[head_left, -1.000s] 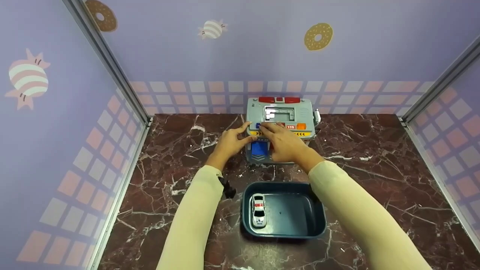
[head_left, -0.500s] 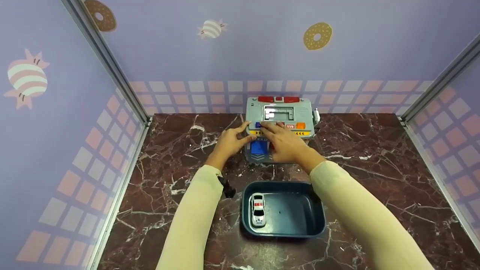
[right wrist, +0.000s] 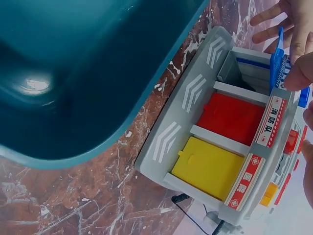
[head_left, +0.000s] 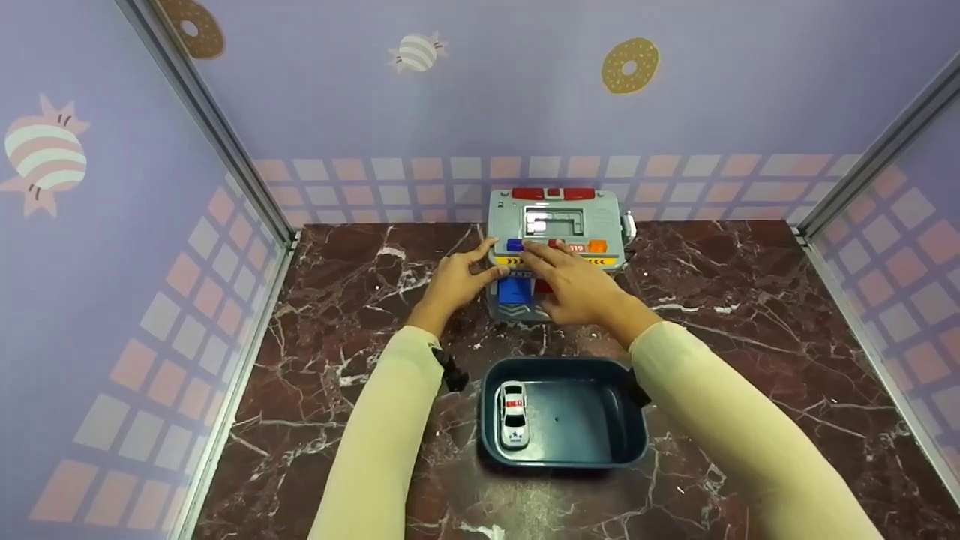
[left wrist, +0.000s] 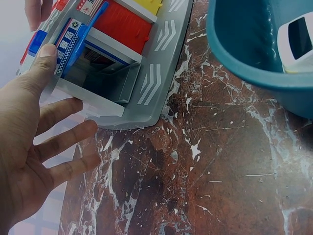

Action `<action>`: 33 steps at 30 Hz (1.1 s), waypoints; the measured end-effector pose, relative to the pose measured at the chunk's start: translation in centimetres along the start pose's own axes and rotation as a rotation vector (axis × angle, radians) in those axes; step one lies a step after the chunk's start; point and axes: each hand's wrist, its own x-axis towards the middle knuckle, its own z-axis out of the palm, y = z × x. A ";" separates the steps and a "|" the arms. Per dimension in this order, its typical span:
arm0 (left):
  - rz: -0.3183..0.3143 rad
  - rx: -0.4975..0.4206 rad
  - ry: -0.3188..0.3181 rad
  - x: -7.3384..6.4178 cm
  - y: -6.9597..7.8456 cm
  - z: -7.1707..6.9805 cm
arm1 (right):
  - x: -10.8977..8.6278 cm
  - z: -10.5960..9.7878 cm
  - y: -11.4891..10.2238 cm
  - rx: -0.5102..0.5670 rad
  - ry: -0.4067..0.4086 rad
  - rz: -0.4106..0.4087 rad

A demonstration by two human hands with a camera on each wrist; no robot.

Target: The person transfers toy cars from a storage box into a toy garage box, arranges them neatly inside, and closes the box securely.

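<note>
A grey toy garage (head_left: 555,214) stands against the back wall. Its blue door (left wrist: 85,39) is swung up, showing the dark bay behind; the red door (right wrist: 230,117) and yellow door (right wrist: 208,166) are down. My left hand (head_left: 454,289) is at the garage's left front corner, thumb on the blue sign above the raised door, index finger at the roof edge, other fingers spread beside the wall. My right hand (head_left: 577,285) lies over the front roof edge, its fingertips beside the blue light button (head_left: 514,245). The right palm hides part of the garage's front.
A dark teal bin (head_left: 562,463) sits in front of the garage, with a white toy police car (head_left: 514,415) along its left side. Patterned panels (head_left: 540,82) enclose the marbled table (head_left: 337,300) at the back and both sides.
The camera's view has shifted slightly. The blue door has tilted up a little, and my right fingers have slid slightly right, baring more of the blue button. My left hand stays in place.
</note>
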 end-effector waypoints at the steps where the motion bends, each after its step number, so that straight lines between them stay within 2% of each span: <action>1: 0.002 0.004 0.003 0.1 0.0 0.0 | -0.1 -0.1 0.1 0.005 0.005 -0.002; 7: 0.005 0.002 0.004 0.3 0.2 -0.1 | -1.2 -0.5 0.5 0.012 0.050 -0.043; 15: 0.004 -0.014 0.008 0.4 0.5 0.0 | -3.2 -0.7 1.2 -0.035 0.092 -0.108; 24: 0.009 0.001 0.001 0.3 0.2 0.1 | -5.5 -0.6 1.5 -0.026 0.164 -0.107; 33: -0.013 -0.035 -0.002 0.0 -0.1 0.2 | -7.1 0.0 1.3 -0.019 0.179 -0.127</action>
